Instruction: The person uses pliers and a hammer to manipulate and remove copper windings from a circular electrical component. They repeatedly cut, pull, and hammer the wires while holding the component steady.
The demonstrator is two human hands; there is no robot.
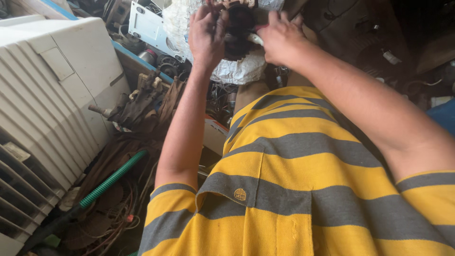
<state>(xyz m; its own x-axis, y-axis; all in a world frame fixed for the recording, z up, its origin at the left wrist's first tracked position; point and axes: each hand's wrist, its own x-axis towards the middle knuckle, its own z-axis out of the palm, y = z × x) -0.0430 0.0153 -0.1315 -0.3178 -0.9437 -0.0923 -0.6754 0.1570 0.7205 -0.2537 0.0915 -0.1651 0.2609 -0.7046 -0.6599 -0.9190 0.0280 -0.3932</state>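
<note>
The dark round motor part (238, 29) sits far ahead of me, between my two hands. My left hand (207, 32) curls closed around its left side. My right hand (280, 35) pinches a pale tool (254, 39) against its right side, over the crumpled white sack (237, 70).

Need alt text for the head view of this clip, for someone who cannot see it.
Both hands, left hand and right hand, grip a dark round part over a white crumpled sack. Below is a yellow and grey striped shirt; at left stand a white louvred cooler and a green ribbed hose.
</note>
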